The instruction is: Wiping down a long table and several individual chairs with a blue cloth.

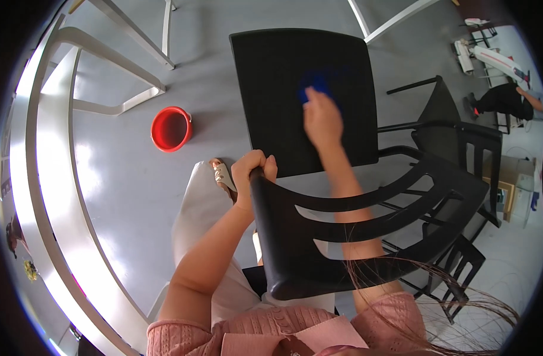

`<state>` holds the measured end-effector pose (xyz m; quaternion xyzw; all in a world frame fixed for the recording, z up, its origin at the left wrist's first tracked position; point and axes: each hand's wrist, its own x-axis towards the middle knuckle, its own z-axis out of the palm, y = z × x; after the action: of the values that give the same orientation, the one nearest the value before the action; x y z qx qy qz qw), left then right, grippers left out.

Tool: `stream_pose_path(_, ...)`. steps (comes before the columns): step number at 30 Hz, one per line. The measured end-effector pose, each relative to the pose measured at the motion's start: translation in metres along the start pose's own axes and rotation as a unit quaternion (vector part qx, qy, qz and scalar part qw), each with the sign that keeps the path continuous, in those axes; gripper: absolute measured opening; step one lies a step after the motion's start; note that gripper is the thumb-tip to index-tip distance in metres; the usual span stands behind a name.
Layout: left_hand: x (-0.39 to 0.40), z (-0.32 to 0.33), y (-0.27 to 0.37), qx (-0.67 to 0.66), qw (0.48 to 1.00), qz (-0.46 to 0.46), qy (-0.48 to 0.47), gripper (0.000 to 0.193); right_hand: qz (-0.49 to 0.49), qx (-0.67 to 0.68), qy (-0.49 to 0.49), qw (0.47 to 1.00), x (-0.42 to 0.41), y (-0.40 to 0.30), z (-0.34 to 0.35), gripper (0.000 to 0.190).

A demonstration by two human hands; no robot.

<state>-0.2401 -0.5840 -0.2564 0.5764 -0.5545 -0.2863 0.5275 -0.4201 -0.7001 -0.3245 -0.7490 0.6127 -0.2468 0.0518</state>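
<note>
A black chair with a slotted backrest (289, 240) stands close in front of me, its flat seat (271, 89) beyond the backrest. My left hand (252, 171) grips the corner of the backrest near the front left of the seat. Over the middle of the seat is my right hand (323, 118), closed on a blue cloth (316, 84) that is blurred and lies against the seat surface. My right forearm passes behind the backrest slats.
A red bucket (171, 129) stands on the grey floor to the left. White tables (53, 133) line the left side. More black chairs (438, 107) crowd the right, with a seated person (505, 101) farther off and a wooden box (505, 196) nearby.
</note>
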Motion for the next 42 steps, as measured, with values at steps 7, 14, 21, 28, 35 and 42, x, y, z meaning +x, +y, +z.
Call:
stream_pose_path(7,0.000,-0.001,0.001,-0.050,0.996,-0.076,-0.021,0.028,-0.102,-0.007,-0.032,0.994,-0.026,-0.058,-0.008,0.036)
stream_pose_path(14,0.009,0.000,0.011,-0.063,0.991,-0.093,-0.068,0.028,0.144,-0.176,0.040,0.973,-0.004,0.045,-0.027,0.038)
stream_pose_path(21,0.010,-0.004,0.011,-0.052,0.994,-0.080,-0.046,0.028,0.025,-0.040,0.002,0.999,0.003,-0.020,0.016,0.037)
stream_pose_path(28,0.013,-0.008,0.015,-0.117,0.991,-0.060,-0.026,0.021,-0.191,0.355,-0.213,0.890,-0.038,-0.092,-0.014,0.040)
stream_pose_path(35,0.018,-0.012,0.015,-0.058,0.993,-0.053,-0.092,0.026,-0.041,0.030,-0.138,0.989,-0.062,-0.003,-0.054,0.037)
stream_pose_path(42,0.022,-0.018,0.021,-0.081,0.992,0.011,-0.097,0.027,0.115,-0.109,-0.022,0.987,-0.008,0.060,-0.016,0.040)
